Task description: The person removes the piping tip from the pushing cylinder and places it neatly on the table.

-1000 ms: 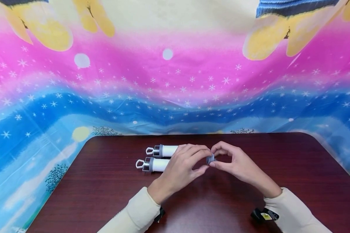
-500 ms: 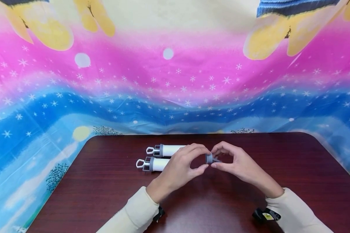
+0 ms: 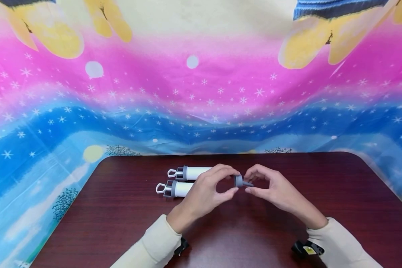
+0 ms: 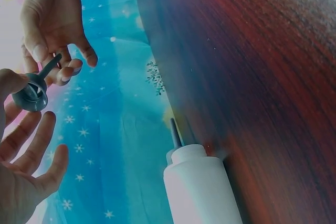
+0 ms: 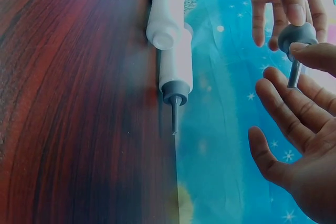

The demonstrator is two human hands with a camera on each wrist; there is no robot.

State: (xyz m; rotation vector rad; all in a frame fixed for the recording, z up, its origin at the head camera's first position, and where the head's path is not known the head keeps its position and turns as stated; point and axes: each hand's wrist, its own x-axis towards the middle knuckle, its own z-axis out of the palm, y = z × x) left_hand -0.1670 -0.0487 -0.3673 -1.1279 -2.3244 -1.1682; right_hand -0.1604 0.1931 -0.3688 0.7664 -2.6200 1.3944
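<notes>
My left hand (image 3: pixel 206 191) pinches a small grey nozzle cap (image 3: pixel 238 181) between thumb and fingertips, above the table. Its thin spout points right, toward my right hand (image 3: pixel 274 186). In the left wrist view the hollow inside of the nozzle cap (image 4: pixel 32 97) shows. The right hand's fingers lie loosely spread around the spout; in the right wrist view its thumb lies over or against the cap, contact unclear. Two white tubes with grey collars and white pull handles lie side by side, partly behind my left hand: the near tube (image 3: pixel 183 189) and the far tube (image 3: pixel 197 173).
In the right wrist view the far tube wears a grey nozzle (image 5: pixel 176 95), while the near tube ends in a bare white neck (image 5: pixel 164 41). A dark red-brown table (image 3: pixel 120 223) reaches back to a patterned cloth (image 3: pixel 201 85) hanging behind it.
The nozzle cap has moved slightly left with my left hand. My right fingertips have drawn back to the right, away from its rim, leaving the spout more visible.
</notes>
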